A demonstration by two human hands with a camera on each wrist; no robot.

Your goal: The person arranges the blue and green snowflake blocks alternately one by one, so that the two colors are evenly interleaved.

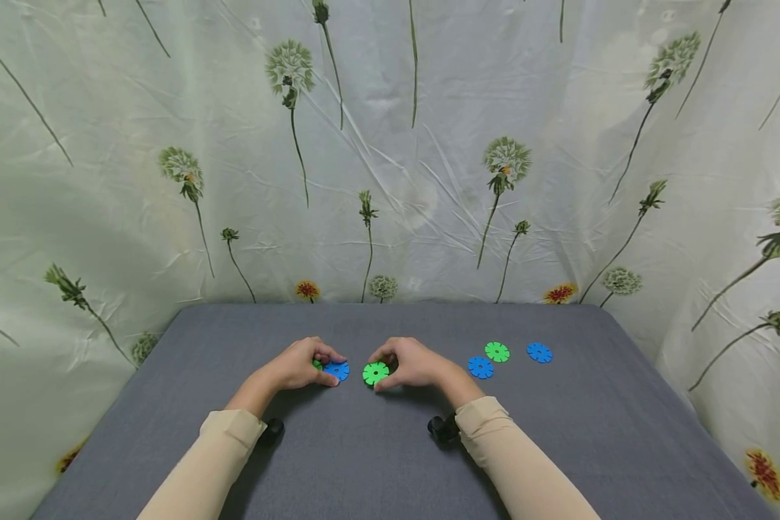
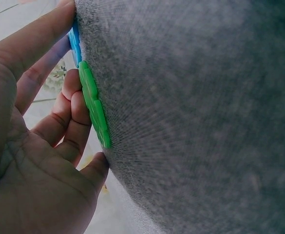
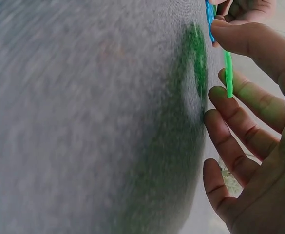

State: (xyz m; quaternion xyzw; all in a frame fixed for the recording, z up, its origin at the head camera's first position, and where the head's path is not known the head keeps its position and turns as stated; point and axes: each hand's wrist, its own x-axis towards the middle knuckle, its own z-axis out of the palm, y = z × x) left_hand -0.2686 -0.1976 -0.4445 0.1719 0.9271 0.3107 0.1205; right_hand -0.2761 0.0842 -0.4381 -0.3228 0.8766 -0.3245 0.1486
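My left hand pinches a blue notched plastic disc between thumb and index finger, low at the cloth. Beside it, partly under the palm, a green notched disc lies by the curled fingers in the left wrist view. Just to the right, my right hand holds another green notched disc by its edges between thumb and fingers. The right wrist view shows this green disc raised a little off the cloth, with a green-tinted shadow below. A small gap separates the two held discs.
Right of the right hand, two blue discs and a green disc lie flat on the grey cloth-covered table. A dandelion-print curtain hangs behind the table and along its sides.
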